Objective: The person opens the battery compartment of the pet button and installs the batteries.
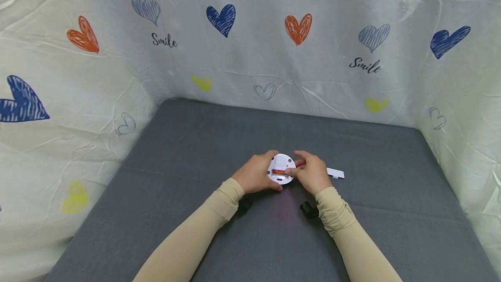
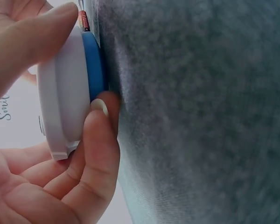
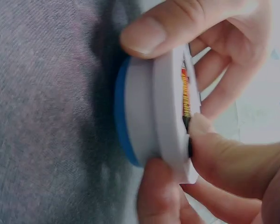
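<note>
White sheeting (image 1: 250, 64) printed with hearts rises at 9, 12 and 3 o'clock around a grey cloth-covered surface (image 1: 203, 142). Beige sleeves (image 1: 188, 234) enter from 7 and 5 o'clock. Near the surface's middle, the left hand (image 1: 256, 175) grips a round white battery-powered device (image 1: 280, 166) from 9 o'clock. From 3 o'clock the right hand (image 1: 313, 175) pinches it, thumb over the battery compartment (image 3: 185, 122). Only the wrist views show the device's blue face (image 3: 122, 121), turned towards the surface; the head view alone shows, farther out at 3 o'clock, a white battery cover (image 1: 335, 173). A battery (image 1: 278, 172) lies in the compartment. The left wrist view catches a red battery end (image 2: 84, 21) past the device; whether that is another cell, I cannot tell.
</note>
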The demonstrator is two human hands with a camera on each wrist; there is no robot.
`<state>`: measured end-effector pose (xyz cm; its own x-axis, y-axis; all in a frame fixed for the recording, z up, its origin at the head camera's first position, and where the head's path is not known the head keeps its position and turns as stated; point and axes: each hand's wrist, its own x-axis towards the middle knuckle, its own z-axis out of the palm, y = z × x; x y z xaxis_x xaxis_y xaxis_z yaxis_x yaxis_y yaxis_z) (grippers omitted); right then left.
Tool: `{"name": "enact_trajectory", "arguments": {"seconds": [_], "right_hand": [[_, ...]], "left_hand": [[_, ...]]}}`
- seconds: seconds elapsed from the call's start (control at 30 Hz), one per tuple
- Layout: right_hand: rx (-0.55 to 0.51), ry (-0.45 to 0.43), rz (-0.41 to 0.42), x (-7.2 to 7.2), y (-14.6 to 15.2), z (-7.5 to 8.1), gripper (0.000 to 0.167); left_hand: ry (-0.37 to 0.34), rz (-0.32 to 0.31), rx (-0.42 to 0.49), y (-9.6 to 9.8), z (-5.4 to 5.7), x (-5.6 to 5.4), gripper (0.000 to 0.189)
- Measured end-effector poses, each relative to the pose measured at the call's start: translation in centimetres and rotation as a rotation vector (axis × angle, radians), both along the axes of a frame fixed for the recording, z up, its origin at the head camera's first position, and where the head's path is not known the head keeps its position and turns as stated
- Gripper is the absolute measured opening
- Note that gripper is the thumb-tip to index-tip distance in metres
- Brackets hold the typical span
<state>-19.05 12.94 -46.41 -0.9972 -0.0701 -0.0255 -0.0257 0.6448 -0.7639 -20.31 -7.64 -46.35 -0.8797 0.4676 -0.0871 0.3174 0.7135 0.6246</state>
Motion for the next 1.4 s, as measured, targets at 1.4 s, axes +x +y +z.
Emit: {"name": "enact_trajectory", "arguments": {"seconds": [1.4], "right_hand": [[0.445, 0.137, 0.054, -0.8, 4.2, -0.4, 0.005]], "left_hand": [[-0.025, 0.049, 0.003, 0.1, -0.3, 0.0, 0.103]]}}
